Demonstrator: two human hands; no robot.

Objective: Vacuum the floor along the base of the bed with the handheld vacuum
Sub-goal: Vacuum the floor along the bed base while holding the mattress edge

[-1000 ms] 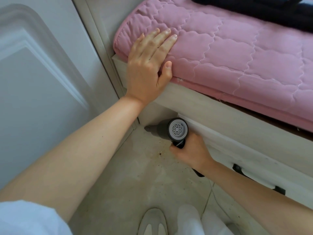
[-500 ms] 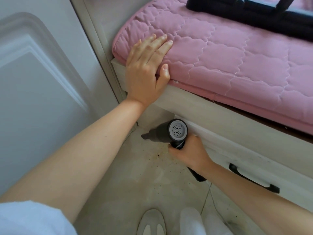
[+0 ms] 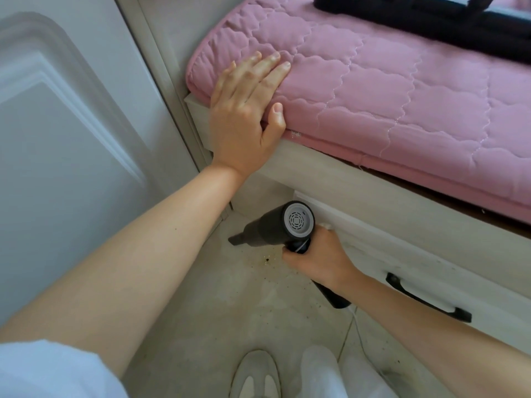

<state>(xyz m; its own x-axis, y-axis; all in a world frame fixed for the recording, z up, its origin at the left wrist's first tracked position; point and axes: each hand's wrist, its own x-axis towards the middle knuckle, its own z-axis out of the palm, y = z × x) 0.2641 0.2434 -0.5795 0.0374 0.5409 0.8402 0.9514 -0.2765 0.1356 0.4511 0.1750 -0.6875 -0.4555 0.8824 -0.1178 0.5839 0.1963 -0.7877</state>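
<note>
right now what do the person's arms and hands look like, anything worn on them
Both forearms are bare to the wrist. The left hand and right hand wear no gloves, rings, watch or bracelets that show. A white short sleeve covers the left upper arm at the frame's lower corner. Fingernails are short and unpainted.

We find no text, label, brand, number or sign that we can read; the handheld vacuum shows only a ring of vent slots on its pale rear cap.
</note>
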